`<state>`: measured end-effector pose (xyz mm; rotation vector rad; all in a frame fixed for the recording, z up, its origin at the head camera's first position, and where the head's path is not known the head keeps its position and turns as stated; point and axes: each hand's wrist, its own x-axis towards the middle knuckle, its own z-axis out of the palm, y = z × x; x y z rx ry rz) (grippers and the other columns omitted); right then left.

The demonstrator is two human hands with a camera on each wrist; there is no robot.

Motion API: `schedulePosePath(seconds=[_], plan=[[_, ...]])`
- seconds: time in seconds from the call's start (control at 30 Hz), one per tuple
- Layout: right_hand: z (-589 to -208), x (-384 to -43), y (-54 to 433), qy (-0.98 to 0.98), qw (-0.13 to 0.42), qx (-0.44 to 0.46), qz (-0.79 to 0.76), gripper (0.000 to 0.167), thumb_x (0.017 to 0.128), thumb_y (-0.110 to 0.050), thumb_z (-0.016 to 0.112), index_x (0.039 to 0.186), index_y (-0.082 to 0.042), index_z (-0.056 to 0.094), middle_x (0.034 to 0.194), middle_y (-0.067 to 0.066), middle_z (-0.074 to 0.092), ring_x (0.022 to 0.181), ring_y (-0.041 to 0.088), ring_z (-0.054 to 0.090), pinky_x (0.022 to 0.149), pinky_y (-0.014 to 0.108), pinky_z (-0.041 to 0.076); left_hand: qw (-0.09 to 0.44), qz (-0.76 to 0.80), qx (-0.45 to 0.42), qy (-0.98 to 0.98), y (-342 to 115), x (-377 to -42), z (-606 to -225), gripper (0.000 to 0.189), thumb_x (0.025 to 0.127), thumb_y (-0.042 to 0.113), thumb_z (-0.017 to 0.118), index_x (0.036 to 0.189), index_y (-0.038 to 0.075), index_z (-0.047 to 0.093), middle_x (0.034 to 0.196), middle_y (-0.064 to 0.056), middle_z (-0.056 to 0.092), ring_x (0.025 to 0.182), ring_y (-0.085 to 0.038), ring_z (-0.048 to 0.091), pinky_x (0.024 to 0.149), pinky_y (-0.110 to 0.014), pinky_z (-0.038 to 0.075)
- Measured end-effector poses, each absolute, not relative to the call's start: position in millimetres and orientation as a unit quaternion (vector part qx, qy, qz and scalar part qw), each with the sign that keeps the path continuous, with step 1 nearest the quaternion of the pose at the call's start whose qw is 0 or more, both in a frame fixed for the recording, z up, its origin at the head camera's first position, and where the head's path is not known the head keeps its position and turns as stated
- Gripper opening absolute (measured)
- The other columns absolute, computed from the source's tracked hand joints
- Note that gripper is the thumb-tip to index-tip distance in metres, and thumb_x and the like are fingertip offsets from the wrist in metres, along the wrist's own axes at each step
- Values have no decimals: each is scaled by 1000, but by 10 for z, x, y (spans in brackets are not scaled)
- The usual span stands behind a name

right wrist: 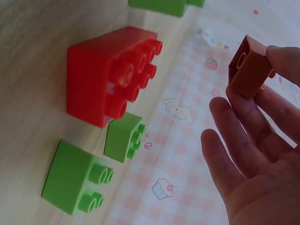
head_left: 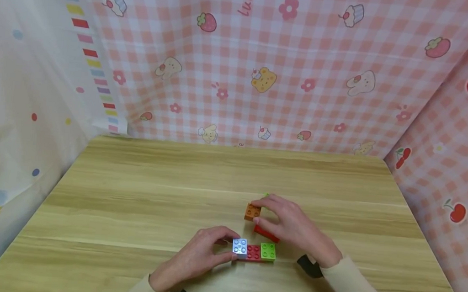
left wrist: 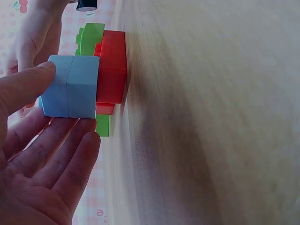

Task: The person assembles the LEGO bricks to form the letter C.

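Watching remotely, I see the left hand (head_left: 198, 255) pinching a light-blue block (head_left: 239, 247) on the left end of a red base block (head_left: 253, 253), opposite a lime block (head_left: 268, 252), likely to steady them, while the right hand (head_left: 287, 221) grips an orange block (head_left: 252, 212) by its sides above the table (head_left: 131, 188), leaving the underside free. My left wrist view shows a seam in the blue, perhaps two stacked, unseen from the head; the right wrist view reveals the orange block's hollow underside and two green blocks (right wrist: 70, 180) which that hand mostly hides from the head view.

Blocks (head_left: 240, 246) atop both ends of brick (head_left: 253, 252); second brick (head_left: 266, 234) behind.
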<state>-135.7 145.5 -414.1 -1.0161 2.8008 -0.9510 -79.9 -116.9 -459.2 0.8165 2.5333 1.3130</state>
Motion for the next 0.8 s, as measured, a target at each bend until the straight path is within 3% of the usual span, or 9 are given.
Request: schedulePosePath(seconds=[0.2,0.43,0.8], plan=[[-4133,-1312,1449,887,6,-338,-313,33,101,-33,70,131,-17,69,112,-7,66,94,20,65,83,40,59,84,439,273,852,-1168,-794,-4588,30,94,20,79,121,12,69,118,1,72,106,-16,68,94,-33,57],[-4120,-1252,1443,884,-4,-352,-309,35,100,-34,71,131,-16,69,123,-1,69,106,21,68,93,43,59,85,439,276,851,-1168,-797,-4584,31,94,21,78,122,11,69,119,0,72,106,-16,68,94,-32,57],[-4114,-1132,1411,884,2,-348,-311,35,99,-32,73,131,-17,70,129,2,68,112,20,66,94,45,58,98,438,272,851,-1176,-805,-4578,31,95,22,78,123,13,68,120,1,71,106,-16,67,93,-33,57]])
